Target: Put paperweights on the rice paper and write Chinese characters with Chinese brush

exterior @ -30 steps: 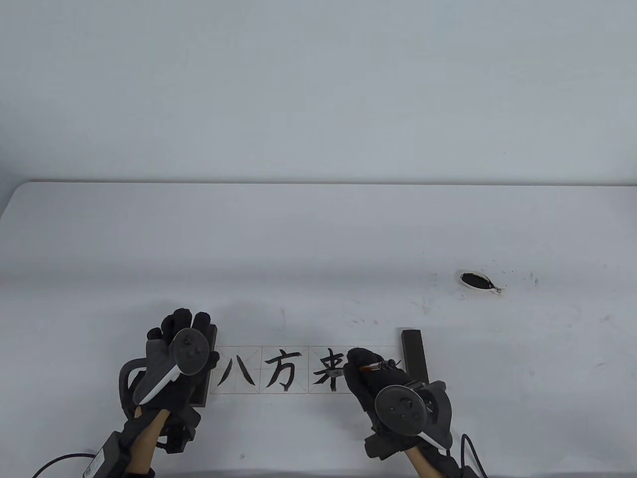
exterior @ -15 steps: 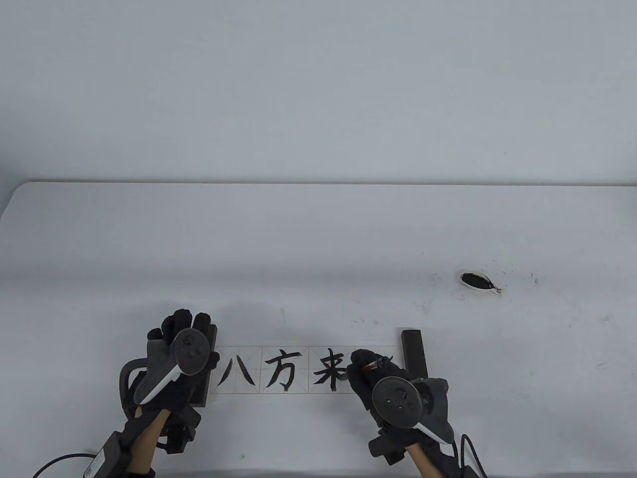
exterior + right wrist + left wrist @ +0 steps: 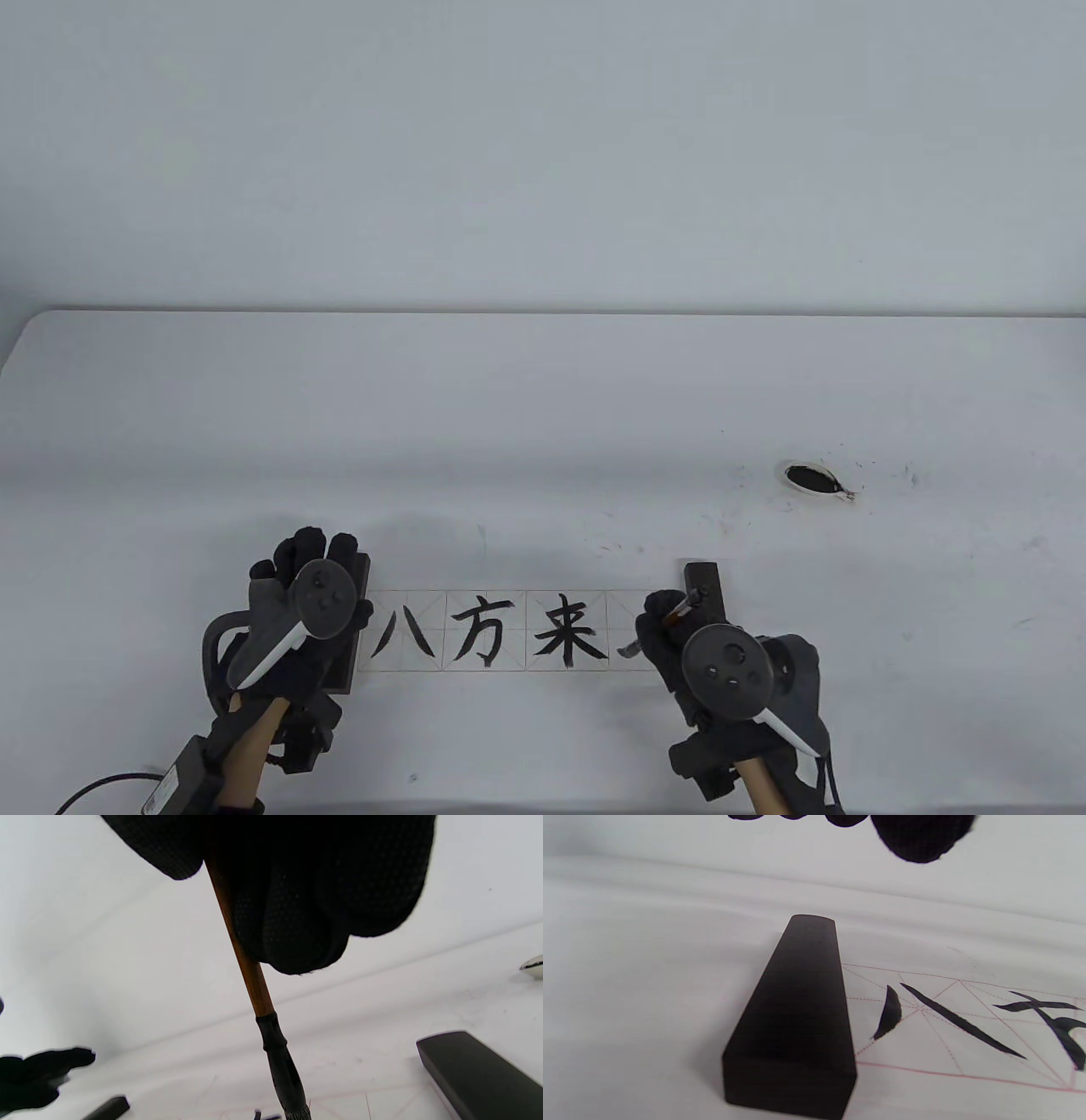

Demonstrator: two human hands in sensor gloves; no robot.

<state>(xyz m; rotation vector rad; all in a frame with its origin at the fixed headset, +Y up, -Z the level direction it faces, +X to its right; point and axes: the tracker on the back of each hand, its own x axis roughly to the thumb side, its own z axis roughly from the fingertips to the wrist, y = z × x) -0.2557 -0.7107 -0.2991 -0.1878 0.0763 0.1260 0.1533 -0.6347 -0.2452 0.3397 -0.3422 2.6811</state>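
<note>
A rice paper strip with red grid squares lies near the table's front edge and carries three black characters. A dark paperweight lies on its left end, another on its right end. My left hand is over the left paperweight with its fingers extended; its fingertips hang past the block's far end. Over the blank fourth square, my right hand grips the brush. The brush's dark tip points down and left at the paper.
A small white dish of black ink sits to the back right, with ink specks on the table around it. Cables trail from both wrists at the front edge. The white table stretches back to a pale wall.
My right hand has moved right with the brush, from the third character to the blank fourth square. The third character now shows uncovered. The left hand has stayed still.
</note>
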